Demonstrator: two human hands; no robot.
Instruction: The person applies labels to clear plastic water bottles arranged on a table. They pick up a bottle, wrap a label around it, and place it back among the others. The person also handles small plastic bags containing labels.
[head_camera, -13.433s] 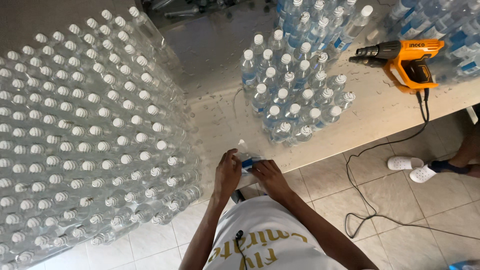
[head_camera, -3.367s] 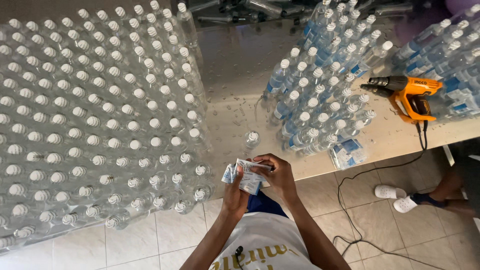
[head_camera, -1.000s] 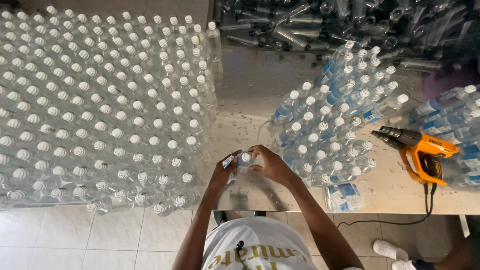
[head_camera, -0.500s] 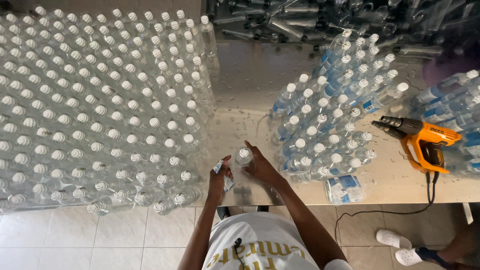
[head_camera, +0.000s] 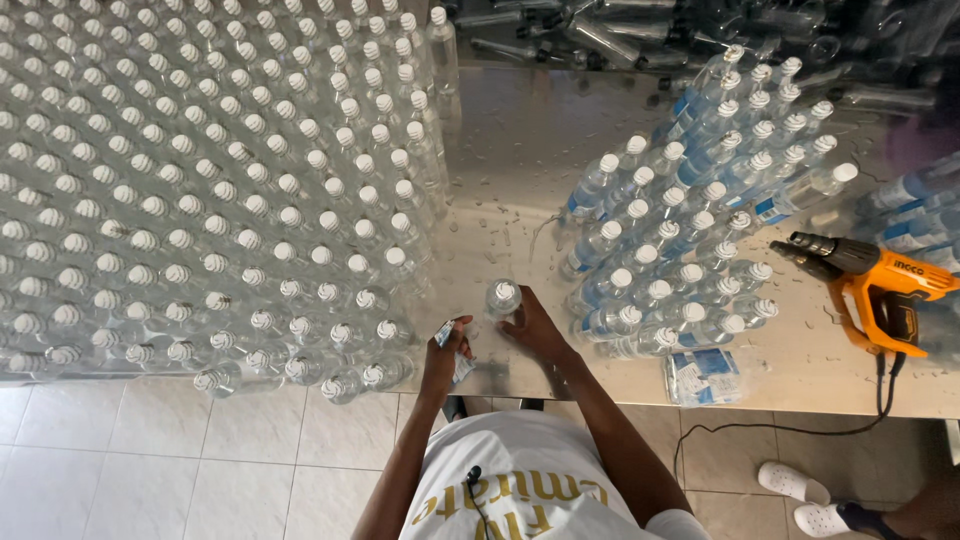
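The fingers (head_camera: 512, 310) of the right hand (head_camera: 533, 330) curl around the side of a single clear bottle (head_camera: 503, 300) with a white cap, which stands upright on the metal surface (head_camera: 520, 150); the fingers wrap its near right side while the palm lies just behind it toward the person. The left hand (head_camera: 445, 355) is closed on a small stack of blue and white labels (head_camera: 452, 350), pinched between thumb and fingers just left of the bottle and not quite touching it, as far as the view from above lets one judge.

The bottle stands alone in the gap between two masses of bottles. To its left, a large block of unlabelled clear bottles (head_camera: 200, 190) with white caps fills most of the surface, its nearest row just beside the left hand. To its right, a smaller cluster of bottles with blue labels (head_camera: 690, 230) stands close to the right hand. A pack of blue labels (head_camera: 705, 375) lies at the surface's near edge below that cluster. Farther right an orange and black heat gun (head_camera: 870, 285) rests on the surface, its black cord (head_camera: 800, 430) hanging down to the tiled floor (head_camera: 180, 460). A white shoe (head_camera: 785, 480) of another person shows on the floor at lower right.
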